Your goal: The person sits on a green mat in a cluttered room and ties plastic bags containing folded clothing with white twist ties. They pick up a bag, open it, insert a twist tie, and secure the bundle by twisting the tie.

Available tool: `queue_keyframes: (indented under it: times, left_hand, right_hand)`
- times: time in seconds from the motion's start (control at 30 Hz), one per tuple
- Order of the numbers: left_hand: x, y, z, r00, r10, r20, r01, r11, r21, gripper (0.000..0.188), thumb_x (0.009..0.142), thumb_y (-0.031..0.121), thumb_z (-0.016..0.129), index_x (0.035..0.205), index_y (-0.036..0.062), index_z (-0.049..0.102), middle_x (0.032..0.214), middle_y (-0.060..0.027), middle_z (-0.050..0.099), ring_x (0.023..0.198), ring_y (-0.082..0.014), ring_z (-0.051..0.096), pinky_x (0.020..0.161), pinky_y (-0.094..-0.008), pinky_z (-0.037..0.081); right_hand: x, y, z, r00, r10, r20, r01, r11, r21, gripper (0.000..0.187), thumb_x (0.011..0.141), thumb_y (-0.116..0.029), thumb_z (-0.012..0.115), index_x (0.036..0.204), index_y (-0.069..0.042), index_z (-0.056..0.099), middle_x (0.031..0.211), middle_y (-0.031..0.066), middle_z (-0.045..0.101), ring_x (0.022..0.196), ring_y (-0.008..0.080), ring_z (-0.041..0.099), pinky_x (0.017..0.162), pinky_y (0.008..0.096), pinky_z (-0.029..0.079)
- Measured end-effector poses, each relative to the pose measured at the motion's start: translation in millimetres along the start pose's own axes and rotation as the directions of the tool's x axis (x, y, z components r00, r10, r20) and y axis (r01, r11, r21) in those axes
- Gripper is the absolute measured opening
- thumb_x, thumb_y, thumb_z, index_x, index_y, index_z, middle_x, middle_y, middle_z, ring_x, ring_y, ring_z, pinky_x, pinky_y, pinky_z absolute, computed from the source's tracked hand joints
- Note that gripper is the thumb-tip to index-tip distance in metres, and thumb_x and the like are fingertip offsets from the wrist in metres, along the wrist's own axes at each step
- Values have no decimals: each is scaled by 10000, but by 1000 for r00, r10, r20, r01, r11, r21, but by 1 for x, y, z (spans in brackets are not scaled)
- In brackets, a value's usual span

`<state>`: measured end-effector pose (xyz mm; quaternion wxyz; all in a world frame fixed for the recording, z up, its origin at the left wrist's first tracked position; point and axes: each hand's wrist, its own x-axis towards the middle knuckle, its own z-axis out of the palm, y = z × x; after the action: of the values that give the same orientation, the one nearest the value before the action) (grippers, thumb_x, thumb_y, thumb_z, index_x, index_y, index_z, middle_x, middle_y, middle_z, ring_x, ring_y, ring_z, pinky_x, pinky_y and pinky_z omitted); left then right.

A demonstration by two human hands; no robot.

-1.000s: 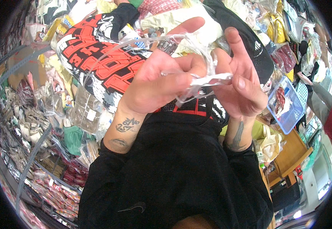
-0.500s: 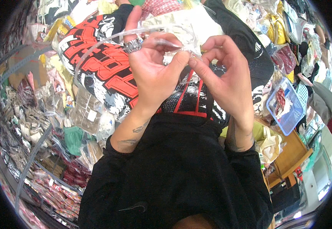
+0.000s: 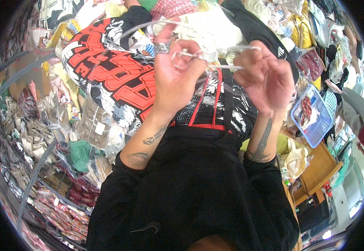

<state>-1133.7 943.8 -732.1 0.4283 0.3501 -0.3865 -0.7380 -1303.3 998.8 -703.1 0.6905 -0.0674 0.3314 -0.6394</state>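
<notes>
My left hand (image 3: 174, 85), with a silver ring on it, is raised over my lap and pinches a thin whitish translucent cord (image 3: 226, 67) between thumb and fingers. One length of the cord arcs up and away to the left. My right hand (image 3: 269, 83) stands a short way to the right, palm turned up and fingers curled, with a stretch of the cord running to its fingers; it is slightly blurred. Behind the hands lies a pale cream item (image 3: 222, 31), perhaps cloth or plastic. Its lower part is hidden by my fingers.
My legs, in black, white and red patterned trousers (image 3: 121, 79), spread out in front. Bagged goods (image 3: 94, 125) are heaped to the left. On the right stand a blue plastic basket (image 3: 312, 125) and a wooden drawer or board (image 3: 322, 167). A cardboard box (image 3: 31, 75) sits far left.
My right hand has moved right, away from the left, and turned palm up, drawing the cord out between them. My left hand has shifted slightly to the right.
</notes>
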Motion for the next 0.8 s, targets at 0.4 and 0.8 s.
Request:
queue_keyframes:
  times: [0.4,0.8]
  left_hand:
    - [15,4,-17,945,298,-136,-217,881,420,424,801,-63,591,1198,1,459,967,-69,583,860,-115,550,772,-243,455]
    - [18,25,-36,908,415,59,-368,721,587,224,746,-71,644,956,6,642,980,-88,565,869,-150,592,780,-260,485]
  right_hand:
    - [-13,7,0,960,-186,209,159,977,139,638,805,-529,601,1149,2,516,666,-5,480,536,41,362,497,195,266]
    - [-28,-14,-8,949,305,-85,-266,619,-739,311,953,-170,527,1184,38,531,643,10,564,436,32,452,406,182,335]
